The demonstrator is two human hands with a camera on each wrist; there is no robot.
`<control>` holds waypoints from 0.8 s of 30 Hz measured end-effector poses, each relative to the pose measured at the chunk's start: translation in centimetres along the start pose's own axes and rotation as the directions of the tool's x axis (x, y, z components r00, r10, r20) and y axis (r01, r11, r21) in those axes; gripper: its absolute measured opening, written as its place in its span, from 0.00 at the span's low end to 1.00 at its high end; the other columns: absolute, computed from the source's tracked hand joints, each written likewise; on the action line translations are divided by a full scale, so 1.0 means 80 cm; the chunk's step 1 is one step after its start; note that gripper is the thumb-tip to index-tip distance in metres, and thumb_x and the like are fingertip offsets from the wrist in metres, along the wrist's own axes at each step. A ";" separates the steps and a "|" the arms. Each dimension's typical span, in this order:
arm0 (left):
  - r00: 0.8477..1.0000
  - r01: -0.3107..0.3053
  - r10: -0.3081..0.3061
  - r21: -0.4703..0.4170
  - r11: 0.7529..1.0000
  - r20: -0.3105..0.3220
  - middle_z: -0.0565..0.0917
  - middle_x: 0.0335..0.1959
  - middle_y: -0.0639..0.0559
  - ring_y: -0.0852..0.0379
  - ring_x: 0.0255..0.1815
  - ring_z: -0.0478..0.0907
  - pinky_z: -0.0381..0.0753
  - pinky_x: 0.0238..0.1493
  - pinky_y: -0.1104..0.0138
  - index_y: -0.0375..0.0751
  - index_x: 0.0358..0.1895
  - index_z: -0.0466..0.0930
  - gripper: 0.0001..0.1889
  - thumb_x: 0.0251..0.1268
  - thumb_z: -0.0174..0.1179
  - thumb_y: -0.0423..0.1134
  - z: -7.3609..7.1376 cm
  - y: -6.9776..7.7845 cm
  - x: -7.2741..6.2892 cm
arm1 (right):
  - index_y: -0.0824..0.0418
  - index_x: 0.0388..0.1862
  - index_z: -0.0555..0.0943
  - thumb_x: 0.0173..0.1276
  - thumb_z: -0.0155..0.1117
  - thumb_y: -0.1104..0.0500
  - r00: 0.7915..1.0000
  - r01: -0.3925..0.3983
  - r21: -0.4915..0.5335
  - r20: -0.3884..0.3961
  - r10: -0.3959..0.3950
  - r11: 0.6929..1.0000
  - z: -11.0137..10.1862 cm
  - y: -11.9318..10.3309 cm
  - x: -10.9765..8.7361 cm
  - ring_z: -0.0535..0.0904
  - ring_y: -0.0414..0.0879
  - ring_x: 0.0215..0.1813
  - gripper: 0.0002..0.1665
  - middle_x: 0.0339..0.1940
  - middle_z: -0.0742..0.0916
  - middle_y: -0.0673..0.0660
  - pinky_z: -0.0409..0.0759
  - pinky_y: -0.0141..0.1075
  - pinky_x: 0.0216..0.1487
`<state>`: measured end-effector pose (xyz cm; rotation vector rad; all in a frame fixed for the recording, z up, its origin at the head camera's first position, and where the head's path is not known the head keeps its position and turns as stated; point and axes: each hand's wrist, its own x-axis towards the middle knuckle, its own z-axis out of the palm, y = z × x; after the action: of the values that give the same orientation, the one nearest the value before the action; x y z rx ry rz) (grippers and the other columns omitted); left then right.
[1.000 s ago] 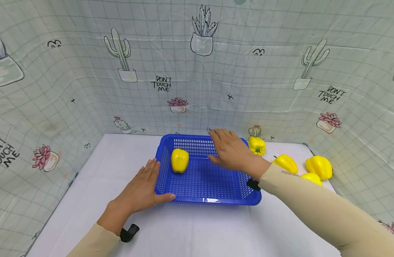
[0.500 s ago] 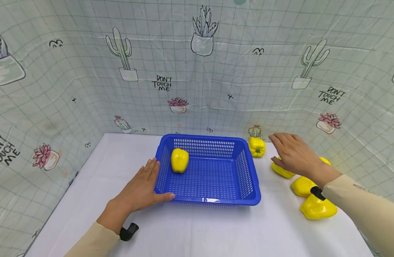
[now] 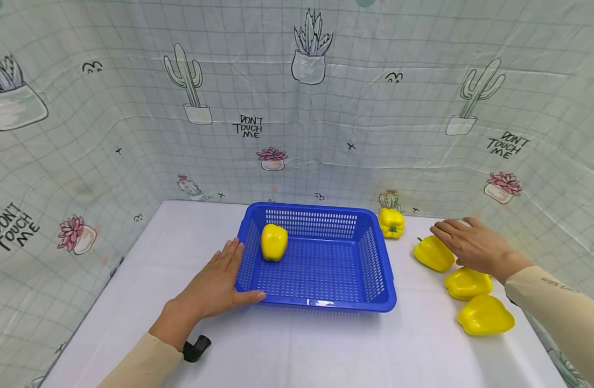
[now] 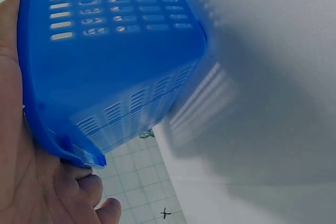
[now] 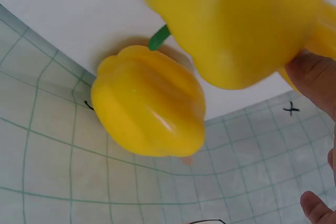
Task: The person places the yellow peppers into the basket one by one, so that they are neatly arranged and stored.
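Three yellow bell peppers are lying near the bench's right edge: a far pepper (image 3: 433,253), a middle pepper (image 3: 468,283) and a near pepper (image 3: 486,316), the last two sitting close together. The right hand (image 3: 478,248) is hovering over the far and middle ones, its fingers reaching out straight and released; in the right wrist view the thumb is overlapping a pepper's outline, but whether it is touching cannot be told. Another, a back pepper (image 3: 391,223), is resting at the far edge, just beside the far-right corner of a blue basket (image 3: 321,303). Inside that basket, a lone pepper (image 3: 274,242) is standing by the left wall. The left hand (image 3: 209,285) is resting against the basket's near-left corner, fingers lying extended along the left rim, thumb spreading along the near rim, grasping nothing. Beige sleeves (image 3: 144,361) are covering both forearms. The white bench (image 3: 316,350) is meeting a cactus-printed cloth (image 3: 355,118) along its far edge.
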<state>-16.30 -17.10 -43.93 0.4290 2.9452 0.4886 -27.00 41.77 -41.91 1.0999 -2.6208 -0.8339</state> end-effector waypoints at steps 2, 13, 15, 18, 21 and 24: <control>1.000 0.005 -0.005 -0.001 1.000 0.000 0.45 0.88 0.33 0.37 0.89 0.43 0.46 0.87 0.45 0.29 0.85 0.44 0.69 0.58 0.61 0.80 0.000 0.000 0.001 | 0.63 0.74 0.72 0.42 0.92 0.47 1.000 0.003 0.017 0.008 -0.004 1.000 0.007 0.000 -0.001 0.78 0.64 0.69 0.61 0.70 0.81 0.65 0.80 0.65 0.64; 1.000 0.005 -0.005 -0.004 1.000 0.006 0.45 0.88 0.34 0.37 0.89 0.43 0.46 0.87 0.45 0.29 0.85 0.44 0.69 0.58 0.60 0.82 0.000 0.001 0.001 | 0.65 0.72 0.74 0.50 0.88 0.42 0.999 -0.035 0.124 -0.006 0.036 0.992 0.025 -0.012 0.012 0.78 0.64 0.68 0.56 0.66 0.83 0.65 0.79 0.63 0.66; 1.000 0.007 -0.007 -0.002 1.000 0.006 0.45 0.88 0.34 0.37 0.89 0.43 0.46 0.87 0.45 0.30 0.85 0.44 0.69 0.57 0.60 0.81 -0.001 0.001 0.001 | 0.67 0.72 0.74 0.54 0.86 0.40 0.997 -0.069 0.170 -0.006 0.071 0.983 0.027 -0.017 0.017 0.78 0.65 0.67 0.55 0.66 0.82 0.67 0.79 0.64 0.67; 1.000 0.012 -0.012 -0.001 1.000 0.009 0.45 0.88 0.34 0.37 0.89 0.43 0.46 0.87 0.45 0.29 0.85 0.44 0.69 0.58 0.60 0.81 -0.002 0.002 0.001 | 0.70 0.71 0.71 0.57 0.83 0.40 0.992 -0.128 0.265 0.024 0.126 0.956 0.029 -0.024 0.027 0.77 0.68 0.68 0.54 0.66 0.81 0.70 0.76 0.65 0.70; 1.000 0.013 -0.013 -0.004 1.000 0.009 0.45 0.88 0.34 0.37 0.89 0.43 0.46 0.87 0.45 0.29 0.85 0.44 0.69 0.58 0.61 0.80 -0.002 0.002 0.001 | 0.72 0.73 0.66 0.59 0.83 0.45 0.984 -0.175 0.340 0.075 0.159 0.924 0.029 -0.028 0.033 0.75 0.71 0.70 0.55 0.70 0.78 0.74 0.72 0.67 0.72; 1.000 0.014 -0.014 -0.004 1.000 0.008 0.45 0.88 0.34 0.37 0.89 0.43 0.47 0.87 0.45 0.29 0.85 0.44 0.69 0.58 0.61 0.80 -0.001 0.002 0.002 | 0.73 0.77 0.61 0.59 0.83 0.48 0.980 -0.196 0.352 0.115 0.165 0.915 0.028 -0.031 0.038 0.74 0.72 0.71 0.59 0.72 0.76 0.75 0.73 0.68 0.71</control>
<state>-16.39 -16.96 -43.84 0.4083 2.9369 0.4907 -28.53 39.18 -45.31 0.8910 -2.9712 -0.3725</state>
